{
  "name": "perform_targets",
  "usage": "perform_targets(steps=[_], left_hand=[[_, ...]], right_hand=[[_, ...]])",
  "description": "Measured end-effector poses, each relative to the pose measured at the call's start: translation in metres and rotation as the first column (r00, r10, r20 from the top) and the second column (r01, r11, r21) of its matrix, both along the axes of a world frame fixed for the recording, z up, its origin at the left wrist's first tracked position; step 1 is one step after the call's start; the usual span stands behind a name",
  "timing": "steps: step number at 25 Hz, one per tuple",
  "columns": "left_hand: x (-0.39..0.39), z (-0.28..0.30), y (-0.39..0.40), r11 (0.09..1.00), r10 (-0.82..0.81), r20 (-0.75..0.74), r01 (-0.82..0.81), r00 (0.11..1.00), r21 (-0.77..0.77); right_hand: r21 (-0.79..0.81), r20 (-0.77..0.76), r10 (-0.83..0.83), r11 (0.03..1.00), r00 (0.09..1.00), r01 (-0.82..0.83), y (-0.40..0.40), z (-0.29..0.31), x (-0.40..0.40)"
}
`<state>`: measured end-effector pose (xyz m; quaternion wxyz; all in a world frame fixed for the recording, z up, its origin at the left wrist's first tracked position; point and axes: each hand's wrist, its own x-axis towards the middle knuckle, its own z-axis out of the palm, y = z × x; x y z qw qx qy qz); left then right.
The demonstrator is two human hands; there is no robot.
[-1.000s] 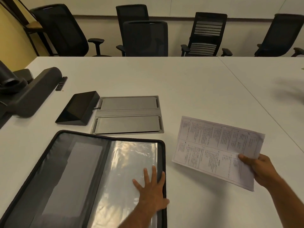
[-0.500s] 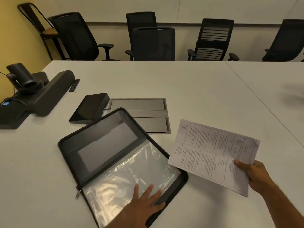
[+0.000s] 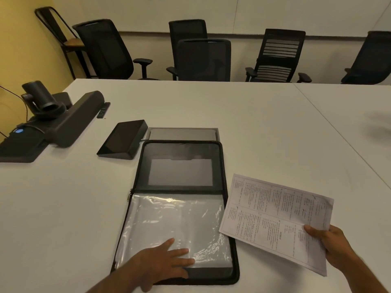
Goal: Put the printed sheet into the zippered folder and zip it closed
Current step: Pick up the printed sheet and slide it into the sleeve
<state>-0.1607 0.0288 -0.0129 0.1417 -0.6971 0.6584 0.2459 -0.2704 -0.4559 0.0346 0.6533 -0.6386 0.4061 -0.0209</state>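
The black zippered folder (image 3: 182, 166) lies open on the white table, its spine running left to right. Clear plastic sleeves (image 3: 175, 220) fill its near half. My left hand (image 3: 163, 263) lies flat on the sleeves near the folder's front edge, fingers straight and pointing right. My right hand (image 3: 332, 244) pinches the near right corner of the printed sheet (image 3: 275, 218) and holds it above the table just right of the folder. The sheet's left edge overlaps the folder's right rim. A zipper pull (image 3: 128, 197) shows on the folder's left side.
A black wedge-shaped tablet device (image 3: 122, 140) and a grey recessed cable hatch (image 3: 182, 133) sit just beyond the folder. A conference camera (image 3: 40, 100) and a long speaker bar (image 3: 74, 121) stand at the left. Several office chairs (image 3: 203, 58) line the table's far edge.
The folder has been turned clockwise under my left hand, from slanted to square with me, and it sits closer to the sheet. My right hand keeps hold of the sheet.
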Motion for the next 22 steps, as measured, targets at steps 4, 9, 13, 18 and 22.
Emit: perform_targets(steps=[4,9,13,18,22], left_hand=[[-0.005,0.023,-0.003,0.984,0.158,-0.140,-0.168,0.977,-0.058],[-0.037,0.020,-0.050,0.704,0.649,-0.130,-0.656,0.750,-0.271],[-0.047,-0.001,-0.080,0.656,0.745,0.050,-0.718,0.665,-0.234],[-0.049,-0.010,-0.077,0.689,0.689,0.063,-0.627,0.722,-0.363],[-0.052,-0.005,-0.077,0.274,0.872,-0.265,-0.859,0.412,-0.432]], right_hand=[[0.018,-0.017,-0.028,0.999,0.999,0.029,0.006,-0.005,-0.011],[0.028,-0.027,-0.055,0.998,0.998,0.056,0.008,-0.004,-0.021],[0.024,-0.034,-0.060,0.998,0.998,0.061,0.011,0.002,-0.026],[0.030,-0.043,-0.076,0.997,0.996,0.077,0.010,0.005,-0.034],[0.066,-0.018,-0.122,0.990,0.992,0.123,0.010,0.010,-0.039]])
